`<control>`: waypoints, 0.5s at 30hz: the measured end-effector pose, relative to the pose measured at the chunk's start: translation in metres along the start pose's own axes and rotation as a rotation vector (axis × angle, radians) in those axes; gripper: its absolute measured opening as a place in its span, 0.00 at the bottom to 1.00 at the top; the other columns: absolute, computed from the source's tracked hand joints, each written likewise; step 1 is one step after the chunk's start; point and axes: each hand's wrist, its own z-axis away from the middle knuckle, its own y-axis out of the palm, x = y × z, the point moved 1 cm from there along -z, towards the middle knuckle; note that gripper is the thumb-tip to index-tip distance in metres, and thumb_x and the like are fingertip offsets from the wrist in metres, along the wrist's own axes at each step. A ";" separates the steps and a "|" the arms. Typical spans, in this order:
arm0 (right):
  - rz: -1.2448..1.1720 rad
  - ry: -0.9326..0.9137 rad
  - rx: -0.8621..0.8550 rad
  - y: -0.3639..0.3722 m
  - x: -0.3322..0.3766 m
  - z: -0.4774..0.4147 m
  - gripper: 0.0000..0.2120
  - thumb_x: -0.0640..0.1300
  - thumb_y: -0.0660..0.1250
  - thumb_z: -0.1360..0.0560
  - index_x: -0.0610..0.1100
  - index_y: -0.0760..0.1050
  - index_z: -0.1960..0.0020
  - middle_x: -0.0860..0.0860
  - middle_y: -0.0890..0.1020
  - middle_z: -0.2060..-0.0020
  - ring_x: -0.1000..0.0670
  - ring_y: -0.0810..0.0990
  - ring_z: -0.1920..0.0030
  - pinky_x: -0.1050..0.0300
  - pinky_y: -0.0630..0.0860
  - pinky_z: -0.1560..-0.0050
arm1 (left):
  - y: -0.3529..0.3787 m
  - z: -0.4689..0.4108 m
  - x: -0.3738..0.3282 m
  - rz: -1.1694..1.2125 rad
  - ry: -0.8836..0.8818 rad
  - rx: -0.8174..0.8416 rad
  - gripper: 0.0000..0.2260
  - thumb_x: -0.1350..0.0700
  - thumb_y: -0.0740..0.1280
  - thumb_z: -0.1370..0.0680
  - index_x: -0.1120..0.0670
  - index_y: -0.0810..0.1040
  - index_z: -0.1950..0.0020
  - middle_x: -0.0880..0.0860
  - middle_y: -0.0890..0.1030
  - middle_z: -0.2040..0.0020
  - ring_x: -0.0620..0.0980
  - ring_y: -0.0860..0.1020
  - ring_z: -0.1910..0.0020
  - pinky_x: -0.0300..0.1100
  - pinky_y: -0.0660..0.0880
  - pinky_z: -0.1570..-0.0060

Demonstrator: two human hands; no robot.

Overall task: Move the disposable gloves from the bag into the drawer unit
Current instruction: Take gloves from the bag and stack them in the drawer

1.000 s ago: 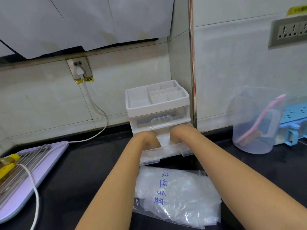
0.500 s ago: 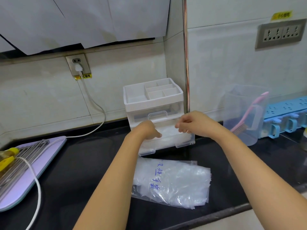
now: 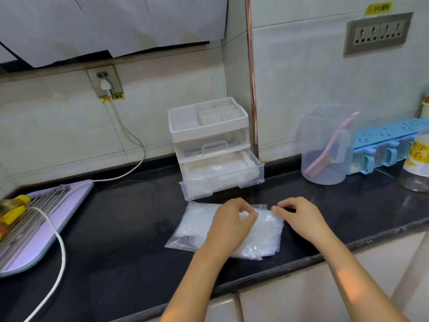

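Observation:
A clear plastic bag (image 3: 192, 226) of white disposable gloves lies flat on the black counter, in front of the drawer unit (image 3: 209, 126). The unit has a white divided tray on top and two clear drawers. Its lower drawer (image 3: 222, 184) is pulled out and holds a layer of white gloves (image 3: 216, 169). My left hand (image 3: 232, 221) rests on the bag with curled fingers pinching the plastic near its top edge. My right hand (image 3: 299, 217) pinches the bag's upper right corner.
A clear jug (image 3: 325, 154) with a pink brush stands to the right, then a blue rack (image 3: 390, 140) and a jar (image 3: 417, 163). At left lie a purple board (image 3: 46, 219) with a wire rack and a white cable (image 3: 60, 252). The counter edge (image 3: 301, 259) runs close below the bag.
Both hands left the open lower drawer and came back toward me onto the bag. The drawer stays pulled out with gloves in it.

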 end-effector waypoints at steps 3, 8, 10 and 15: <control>-0.020 -0.044 -0.068 0.007 -0.002 0.012 0.08 0.47 0.69 0.25 0.45 0.81 0.49 0.58 0.78 0.57 0.56 0.76 0.52 0.63 0.71 0.53 | 0.020 0.008 0.010 -0.007 0.010 0.042 0.08 0.51 0.66 0.23 0.48 0.76 0.44 0.40 0.75 0.45 0.36 0.70 0.47 0.19 0.61 0.50; -0.038 -0.041 -0.124 0.009 -0.007 0.021 0.04 0.42 0.68 0.25 0.50 0.80 0.56 0.57 0.80 0.56 0.54 0.78 0.52 0.63 0.69 0.54 | 0.038 0.023 0.016 -0.040 0.049 0.117 0.16 0.47 0.62 0.20 0.48 0.71 0.34 0.44 0.71 0.33 0.40 0.68 0.36 0.25 0.59 0.41; -0.085 -0.044 -0.144 0.008 -0.007 0.022 0.04 0.41 0.69 0.26 0.48 0.82 0.56 0.56 0.82 0.57 0.56 0.79 0.54 0.65 0.70 0.56 | 0.041 0.024 0.019 -0.097 0.048 0.150 0.19 0.44 0.60 0.20 0.47 0.68 0.29 0.44 0.65 0.27 0.41 0.62 0.29 0.30 0.57 0.35; -0.153 -0.038 -0.204 0.006 -0.005 0.028 0.02 0.40 0.72 0.28 0.46 0.83 0.57 0.55 0.82 0.61 0.58 0.79 0.59 0.70 0.70 0.60 | 0.045 0.025 0.018 -0.261 0.090 0.219 0.25 0.39 0.56 0.20 0.44 0.58 0.24 0.45 0.51 0.21 0.45 0.47 0.23 0.43 0.49 0.26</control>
